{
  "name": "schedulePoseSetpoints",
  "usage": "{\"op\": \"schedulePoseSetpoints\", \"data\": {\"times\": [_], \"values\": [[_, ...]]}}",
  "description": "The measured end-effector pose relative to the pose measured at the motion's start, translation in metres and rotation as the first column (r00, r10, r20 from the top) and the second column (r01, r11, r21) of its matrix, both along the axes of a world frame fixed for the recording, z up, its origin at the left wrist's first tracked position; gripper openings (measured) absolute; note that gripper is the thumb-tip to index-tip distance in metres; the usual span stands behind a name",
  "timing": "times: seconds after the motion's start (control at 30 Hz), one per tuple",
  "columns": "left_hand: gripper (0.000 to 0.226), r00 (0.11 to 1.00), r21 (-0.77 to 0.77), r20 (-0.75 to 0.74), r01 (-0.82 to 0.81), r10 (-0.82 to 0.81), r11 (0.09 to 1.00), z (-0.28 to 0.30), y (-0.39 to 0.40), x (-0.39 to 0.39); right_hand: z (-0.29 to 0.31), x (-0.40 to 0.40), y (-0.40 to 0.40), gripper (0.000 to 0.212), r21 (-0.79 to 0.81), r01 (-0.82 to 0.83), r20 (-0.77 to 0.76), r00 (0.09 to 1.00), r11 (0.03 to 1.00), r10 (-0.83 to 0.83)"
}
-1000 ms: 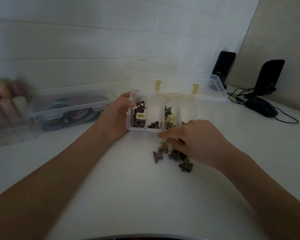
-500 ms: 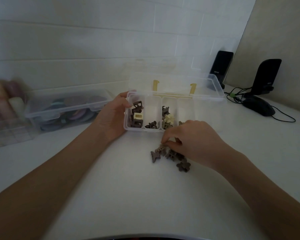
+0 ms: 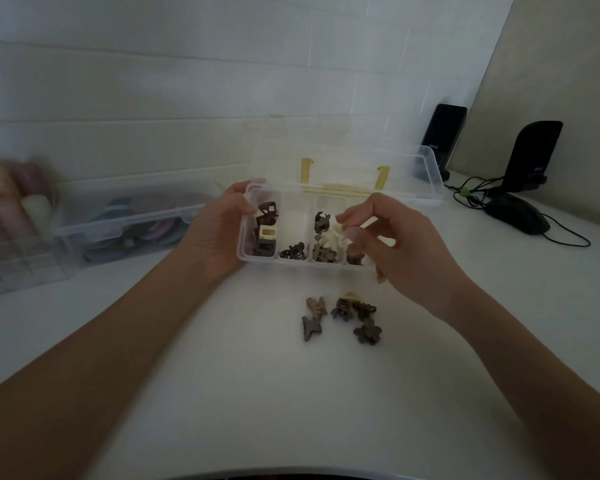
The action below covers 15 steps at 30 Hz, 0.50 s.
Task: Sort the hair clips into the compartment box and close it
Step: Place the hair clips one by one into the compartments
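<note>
A clear compartment box (image 3: 293,262) stands open on the white table, its lid (image 3: 426,174) tipped back with two yellow latches. Brown and cream hair clips lie in its four compartments. My left hand (image 3: 215,233) grips the box's left end, thumb on the rim. My right hand (image 3: 406,244) hovers over the two right compartments with fingers loosely bent. Thumb and forefinger are slightly apart above a cream flower clip (image 3: 331,239), and I see nothing between them. Several loose brown clips (image 3: 343,310) lie on the table just in front of the box.
A clear bin (image 3: 132,216) of coloured items sits at the left, beside a blurred organiser (image 3: 11,216) with pastel bottles. Two black speakers (image 3: 444,136) (image 3: 534,154), a black mouse (image 3: 518,214) and cables are at the back right. A tiled wall runs behind.
My right hand has lifted off the loose pile, where it was pinching at clips, and moved up over the box's right compartments. The left hand has stayed on the box.
</note>
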State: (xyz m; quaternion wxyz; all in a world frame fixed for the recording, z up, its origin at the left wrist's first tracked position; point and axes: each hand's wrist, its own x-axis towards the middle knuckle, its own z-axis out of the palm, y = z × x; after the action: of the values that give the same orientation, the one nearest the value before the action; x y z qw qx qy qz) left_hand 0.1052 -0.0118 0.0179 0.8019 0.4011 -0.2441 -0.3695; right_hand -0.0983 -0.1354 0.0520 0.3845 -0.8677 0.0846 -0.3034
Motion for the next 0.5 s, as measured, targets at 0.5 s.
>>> {"op": "schedulePoseSetpoints", "data": {"times": [0.5], "values": [[0.040,0.997,0.014,-0.004,-0.081,0.081,0.997,0.001,0.004,0.012,-0.004,0.002,-0.002,0.023,-0.018,-0.034,0.106,0.994,0.999,0.036]]}}
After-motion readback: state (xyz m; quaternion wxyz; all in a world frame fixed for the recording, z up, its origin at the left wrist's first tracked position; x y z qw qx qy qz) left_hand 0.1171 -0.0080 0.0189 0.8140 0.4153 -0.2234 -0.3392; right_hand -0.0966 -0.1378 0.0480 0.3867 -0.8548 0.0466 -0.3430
